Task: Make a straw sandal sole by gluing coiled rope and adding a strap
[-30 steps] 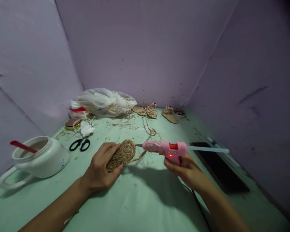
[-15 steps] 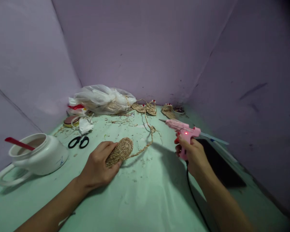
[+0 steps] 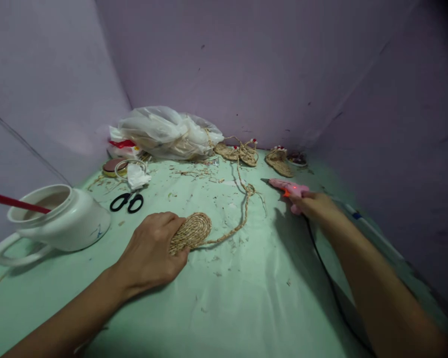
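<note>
My left hand (image 3: 149, 253) is closed on a coiled oval mat of woven straw (image 3: 192, 231) that lies on the green table (image 3: 239, 298). A loose braided straw cord (image 3: 242, 211) runs from the mat toward the back. My right hand (image 3: 313, 203) is stretched out to the right and grips a pink hot glue gun (image 3: 289, 189), low over the table. Its red light is on, its nozzle points left, and its black cable trails back along my forearm.
A white ceramic pot (image 3: 59, 219) with a red stick stands at the left. Black scissors (image 3: 127, 202), a tape ring and a plastic bag (image 3: 168, 132) lie behind. Small woven straw sandals (image 3: 280, 161) sit at the back wall. Straw scraps litter the table.
My right hand has carried the glue gun away from the mat, to the right and down toward the table. My left hand has stayed on the mat.
</note>
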Motion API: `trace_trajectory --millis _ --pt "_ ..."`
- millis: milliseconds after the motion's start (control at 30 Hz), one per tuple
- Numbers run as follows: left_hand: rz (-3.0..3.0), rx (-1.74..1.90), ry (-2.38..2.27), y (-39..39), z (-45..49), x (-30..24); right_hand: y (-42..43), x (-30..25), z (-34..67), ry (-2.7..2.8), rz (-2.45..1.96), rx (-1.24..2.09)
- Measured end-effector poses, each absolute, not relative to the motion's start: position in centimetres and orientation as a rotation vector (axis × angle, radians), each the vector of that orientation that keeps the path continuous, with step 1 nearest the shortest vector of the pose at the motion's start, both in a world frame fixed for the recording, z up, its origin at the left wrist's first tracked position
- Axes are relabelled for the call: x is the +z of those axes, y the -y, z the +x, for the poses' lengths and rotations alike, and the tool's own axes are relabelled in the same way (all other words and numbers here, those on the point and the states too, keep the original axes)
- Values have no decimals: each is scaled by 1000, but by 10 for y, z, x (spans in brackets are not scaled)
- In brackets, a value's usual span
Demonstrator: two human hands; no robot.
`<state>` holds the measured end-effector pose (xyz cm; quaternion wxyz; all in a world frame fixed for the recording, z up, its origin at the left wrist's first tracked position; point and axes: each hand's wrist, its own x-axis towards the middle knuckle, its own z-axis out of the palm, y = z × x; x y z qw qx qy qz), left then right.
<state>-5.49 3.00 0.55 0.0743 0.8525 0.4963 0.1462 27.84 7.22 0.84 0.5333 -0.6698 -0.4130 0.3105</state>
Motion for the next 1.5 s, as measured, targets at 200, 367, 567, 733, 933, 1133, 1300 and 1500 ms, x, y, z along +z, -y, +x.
trace_trajectory --millis 200,367,567,733,933,1133,1300,1500 --pt "2574 420 -1409 -29 -55 2 -30 26 210 1981 -1279 336" --pt "2583 386 -1368 -30 -54 1 -13 -1 168 2427 -1094 266" --pt "2566 381 -1337 -32 -54 1 -13 -25 162 2314 -1073 193" --pt "2543 407 -1298 -34 -55 0 -13 -27 159 2344 -1101 188" --pt "2524 416 -1286 -35 -56 -1 -13 -29 158 2261 -1152 128" --pt "2520 428 -1282 -37 -56 -1 -18 -30 165 2302 -1134 79" --pt "2527 401 -1248 -39 -58 0 -24 -32 172 2297 -1221 83" --pt "2525 237 -1129 -45 -66 3 -25 -33 168 2313 -1242 97"
